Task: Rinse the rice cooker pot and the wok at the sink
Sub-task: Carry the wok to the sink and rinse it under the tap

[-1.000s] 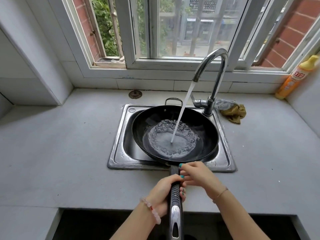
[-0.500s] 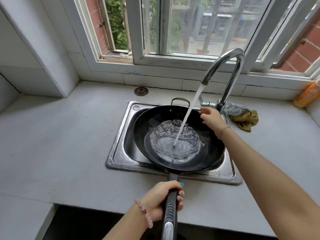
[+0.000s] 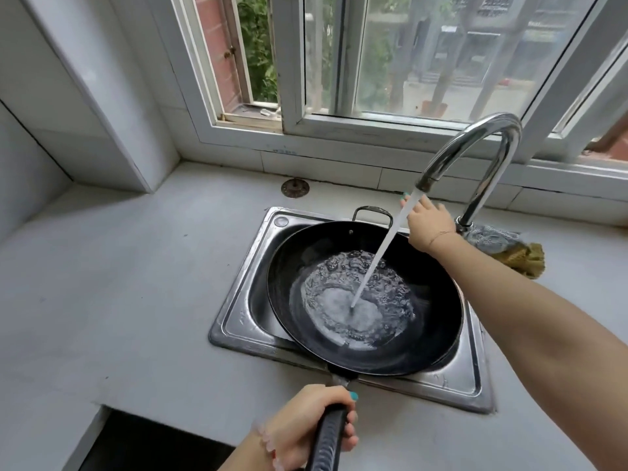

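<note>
A black wok sits tilted in the steel sink, its small loop handle at the far rim. Water runs from the curved faucet into the wok and pools, bubbling, at its bottom. My left hand grips the wok's long black handle near the counter's front edge. My right hand reaches behind the stream to the faucet's base and covers its lever, so how the fingers lie there is hidden. No rice cooker pot shows in this view.
A yellow-green cloth with a scrubber lies right of the faucet base. A round metal disc sits on the grey counter behind the sink. A dark opening cuts the counter at front left. The window sill runs along the back.
My right hand left the wok handle, crossed over the wok and now lies on the faucet lever. My left hand keeps its grip. More water has pooled in the wok.
</note>
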Demonstrator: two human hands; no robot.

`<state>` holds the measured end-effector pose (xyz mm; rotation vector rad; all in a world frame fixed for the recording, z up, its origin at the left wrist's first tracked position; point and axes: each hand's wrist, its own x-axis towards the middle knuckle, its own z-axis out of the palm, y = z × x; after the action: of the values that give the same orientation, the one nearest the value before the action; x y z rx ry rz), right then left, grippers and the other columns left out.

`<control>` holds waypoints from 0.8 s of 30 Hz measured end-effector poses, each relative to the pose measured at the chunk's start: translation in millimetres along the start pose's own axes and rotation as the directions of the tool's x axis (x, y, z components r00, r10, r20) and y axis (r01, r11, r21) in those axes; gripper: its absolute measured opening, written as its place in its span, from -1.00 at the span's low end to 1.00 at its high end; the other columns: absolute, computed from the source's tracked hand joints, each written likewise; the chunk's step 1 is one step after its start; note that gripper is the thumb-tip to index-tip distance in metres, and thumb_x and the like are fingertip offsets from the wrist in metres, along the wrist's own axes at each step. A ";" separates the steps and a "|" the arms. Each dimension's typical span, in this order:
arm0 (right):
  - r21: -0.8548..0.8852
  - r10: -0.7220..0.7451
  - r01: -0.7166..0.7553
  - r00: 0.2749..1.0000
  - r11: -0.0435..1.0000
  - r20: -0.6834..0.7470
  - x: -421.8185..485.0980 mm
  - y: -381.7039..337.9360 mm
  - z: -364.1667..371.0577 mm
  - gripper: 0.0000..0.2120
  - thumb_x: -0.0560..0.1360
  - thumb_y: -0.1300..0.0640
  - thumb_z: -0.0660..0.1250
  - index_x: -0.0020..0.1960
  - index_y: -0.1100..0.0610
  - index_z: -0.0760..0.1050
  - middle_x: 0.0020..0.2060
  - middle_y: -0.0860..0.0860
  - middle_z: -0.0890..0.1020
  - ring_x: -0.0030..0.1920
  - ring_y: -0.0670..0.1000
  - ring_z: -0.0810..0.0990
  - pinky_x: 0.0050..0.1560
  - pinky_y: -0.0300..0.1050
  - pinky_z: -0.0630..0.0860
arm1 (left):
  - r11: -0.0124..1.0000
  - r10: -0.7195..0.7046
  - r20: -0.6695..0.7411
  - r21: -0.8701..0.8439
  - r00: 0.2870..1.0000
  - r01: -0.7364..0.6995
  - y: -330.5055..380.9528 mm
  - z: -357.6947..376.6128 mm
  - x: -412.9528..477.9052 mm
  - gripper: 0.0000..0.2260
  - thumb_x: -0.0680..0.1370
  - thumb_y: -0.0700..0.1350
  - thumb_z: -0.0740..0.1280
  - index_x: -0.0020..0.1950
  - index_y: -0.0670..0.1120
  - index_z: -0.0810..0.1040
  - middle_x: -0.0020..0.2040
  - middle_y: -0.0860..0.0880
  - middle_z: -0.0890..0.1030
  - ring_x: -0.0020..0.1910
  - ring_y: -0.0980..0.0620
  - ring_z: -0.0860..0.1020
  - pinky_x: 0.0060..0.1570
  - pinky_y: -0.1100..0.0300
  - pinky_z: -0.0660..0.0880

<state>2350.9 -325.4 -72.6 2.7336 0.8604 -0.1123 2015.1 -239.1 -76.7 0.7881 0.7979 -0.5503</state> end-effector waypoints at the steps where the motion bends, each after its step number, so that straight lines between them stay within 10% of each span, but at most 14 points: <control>1: -0.065 -0.012 0.012 1.000 0.998 -0.001 0.1 2.9 2.4 -0.33 0.53 0.11 0.20 0.54 0.13 -0.04 0.54 -0.01 0.01 0.53 0.07 -0.06 0.46 0.12 0.08 | 1.000 0.003 -0.005 -0.001 1.000 -0.003 -0.2 -0.1 0.5 -0.82 0.52 -0.29 0.25 -0.29 -0.22 0.45 -0.43 -0.13 0.45 -0.53 0.01 0.42 -0.48 0.22 0.46; 16: -0.257 0.055 -0.081 0.993 0.963 -0.107 -21.7 24.9 -1.4 -0.40 0.58 0.07 0.03 0.55 0.12 -0.08 0.54 -0.01 0.02 0.52 0.08 0.02 0.47 0.12 0.02 | 1.000 0.010 -0.003 0.019 1.000 -0.010 -1.9 -0.8 -3.0 -0.89 0.53 -0.29 0.23 -0.20 -0.22 0.42 -0.43 -0.12 0.46 -0.54 0.03 0.41 -0.50 0.23 0.46; 21: 0.148 0.128 -0.107 0.982 0.983 -0.137 -47.3 1.0 -6.3 -0.50 0.49 0.15 0.17 0.42 0.22 0.25 0.43 0.10 0.30 0.44 0.10 0.23 0.33 0.04 0.26 | 0.999 0.029 0.017 -0.015 0.999 -0.029 -4.8 -0.9 -5.1 -0.88 0.53 -0.27 0.26 -0.22 -0.20 0.43 -0.42 -0.10 0.46 -0.54 0.05 0.42 -0.50 0.24 0.47; 24: 0.589 0.283 -0.118 0.939 0.800 -0.196 -94.0 -25.0 -8.6 -0.65 0.47 0.24 0.19 0.23 0.21 0.48 0.18 0.14 0.56 0.18 0.17 0.51 0.09 -0.05 0.42 | 0.999 0.008 0.044 -0.041 0.999 -0.006 -5.4 -1.2 -6.3 -0.85 0.53 -0.25 0.28 -0.24 -0.20 0.44 -0.41 -0.09 0.46 -0.54 0.07 0.43 -0.51 0.26 0.47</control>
<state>2259.4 -355.2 -55.7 3.4604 0.6657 0.0733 2007.2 -240.5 -74.4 0.7390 0.7632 -0.5420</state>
